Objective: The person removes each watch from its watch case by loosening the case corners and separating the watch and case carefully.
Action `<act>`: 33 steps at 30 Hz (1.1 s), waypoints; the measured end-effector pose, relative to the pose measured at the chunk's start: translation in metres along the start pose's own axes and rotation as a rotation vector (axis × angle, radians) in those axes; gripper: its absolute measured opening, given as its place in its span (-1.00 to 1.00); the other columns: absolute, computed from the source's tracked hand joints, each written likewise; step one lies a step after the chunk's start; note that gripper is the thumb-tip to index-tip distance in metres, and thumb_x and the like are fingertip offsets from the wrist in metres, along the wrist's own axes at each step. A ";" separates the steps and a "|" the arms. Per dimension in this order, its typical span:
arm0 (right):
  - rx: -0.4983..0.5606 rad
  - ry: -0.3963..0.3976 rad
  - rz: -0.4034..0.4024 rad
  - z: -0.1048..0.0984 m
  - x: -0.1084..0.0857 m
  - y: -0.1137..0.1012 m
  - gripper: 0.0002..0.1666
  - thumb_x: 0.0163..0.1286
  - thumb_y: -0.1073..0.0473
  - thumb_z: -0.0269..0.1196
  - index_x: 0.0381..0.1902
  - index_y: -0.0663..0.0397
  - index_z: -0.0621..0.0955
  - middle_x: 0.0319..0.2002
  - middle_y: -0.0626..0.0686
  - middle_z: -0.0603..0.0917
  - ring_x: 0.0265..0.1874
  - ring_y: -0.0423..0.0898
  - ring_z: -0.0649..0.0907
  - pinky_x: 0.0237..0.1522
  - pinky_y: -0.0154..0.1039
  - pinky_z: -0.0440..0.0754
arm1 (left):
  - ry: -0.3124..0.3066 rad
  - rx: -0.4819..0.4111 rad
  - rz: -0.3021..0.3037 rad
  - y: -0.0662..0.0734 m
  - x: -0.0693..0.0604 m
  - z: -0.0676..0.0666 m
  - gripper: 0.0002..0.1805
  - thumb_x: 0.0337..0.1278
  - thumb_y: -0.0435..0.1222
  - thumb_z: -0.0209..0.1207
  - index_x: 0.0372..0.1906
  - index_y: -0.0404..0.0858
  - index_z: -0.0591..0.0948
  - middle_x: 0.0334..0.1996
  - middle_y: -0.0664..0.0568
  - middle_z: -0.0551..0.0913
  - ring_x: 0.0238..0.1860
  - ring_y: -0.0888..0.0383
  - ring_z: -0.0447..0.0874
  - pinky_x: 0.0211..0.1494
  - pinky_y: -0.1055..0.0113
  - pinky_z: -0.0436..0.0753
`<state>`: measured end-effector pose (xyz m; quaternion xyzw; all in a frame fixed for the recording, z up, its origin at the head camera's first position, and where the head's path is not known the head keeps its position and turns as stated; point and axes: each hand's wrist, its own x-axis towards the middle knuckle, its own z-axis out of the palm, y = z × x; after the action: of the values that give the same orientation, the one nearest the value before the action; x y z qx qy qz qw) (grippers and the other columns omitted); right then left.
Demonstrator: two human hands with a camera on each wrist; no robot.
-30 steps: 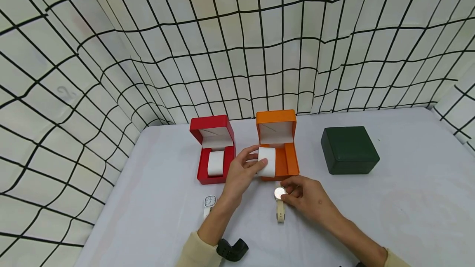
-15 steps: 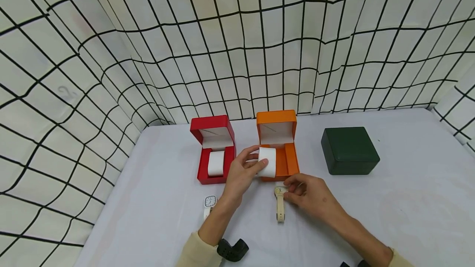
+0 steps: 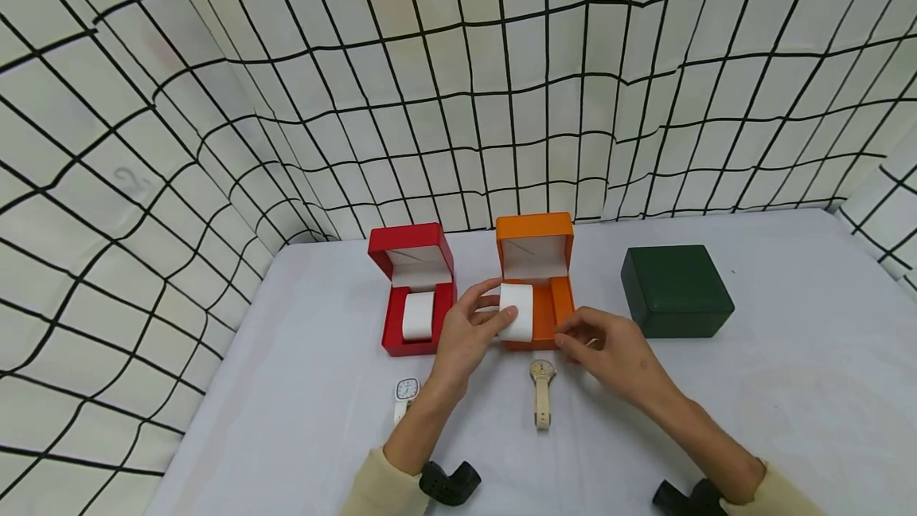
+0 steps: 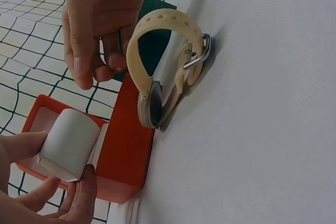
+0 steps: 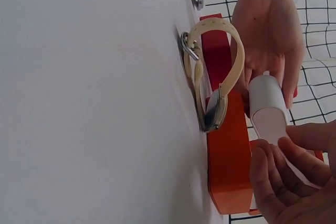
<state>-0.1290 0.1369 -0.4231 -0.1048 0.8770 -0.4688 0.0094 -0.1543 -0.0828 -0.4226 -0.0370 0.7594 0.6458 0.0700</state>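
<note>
My left hand (image 3: 458, 341) pinches a white watch cushion (image 3: 517, 314) between thumb and fingers, over the left part of the open orange watch box (image 3: 563, 301). A cream-strapped wristwatch (image 3: 542, 398) stands on the cloth in front of that box. Its strap is buckled into a loop, as the left wrist view shows with the watch's looped strap (image 4: 137, 64). Beside the orange box's front right corner is my right hand (image 3: 616, 353), its fingers loosely bent and holding nothing. In the right wrist view the right fingers (image 5: 289, 169) appear near the cushion's open end.
Left of the orange box stands an open red watch box (image 3: 387, 333) with a white cushion (image 3: 418, 315) inside. A closed dark green box (image 3: 673, 285) sits to the right. A white watch (image 3: 406, 390) lies partly behind the left forearm. Black-lined netting (image 3: 501, 94) hangs behind the white-covered table (image 3: 286, 388).
My right hand has let go of the cream watch and moved up and right towards the orange box's corner. The watch stays in place. My left hand keeps holding the cushion almost still.
</note>
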 end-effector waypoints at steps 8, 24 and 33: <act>0.044 0.074 -0.085 0.004 0.007 -0.001 -0.77 0.40 0.21 0.41 -0.01 0.07 0.72 -0.12 0.00 0.78 -0.15 -0.11 0.69 -0.07 -0.40 0.72 | 0.017 -0.036 0.000 0.003 0.001 0.001 -0.42 0.33 -0.14 0.36 0.42 -0.02 0.52 0.27 -0.13 0.66 0.20 -0.02 0.71 0.21 0.18 0.76; 0.181 0.050 -0.150 0.013 0.015 0.000 -0.48 0.25 0.21 0.53 0.15 0.09 0.63 0.09 0.09 0.67 -0.08 0.07 0.70 0.06 -0.27 0.77 | -0.007 -0.075 0.054 0.003 -0.003 0.010 -0.48 0.34 -0.13 0.35 0.31 -0.20 0.56 0.25 -0.14 0.69 0.14 0.02 0.75 0.17 0.26 0.77; 0.170 0.071 -0.142 0.014 0.018 -0.001 -0.46 0.26 0.24 0.52 0.18 0.09 0.62 0.10 0.09 0.66 -0.14 -0.03 0.70 0.12 -0.16 0.77 | -0.007 -0.062 0.066 0.004 -0.005 0.011 -0.47 0.34 -0.14 0.35 0.34 -0.16 0.55 0.29 -0.08 0.63 0.14 0.02 0.75 0.17 0.25 0.77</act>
<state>-0.1450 0.1214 -0.4285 -0.1490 0.8242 -0.5444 -0.0460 -0.1496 -0.0713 -0.4194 -0.0118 0.7397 0.6709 0.0500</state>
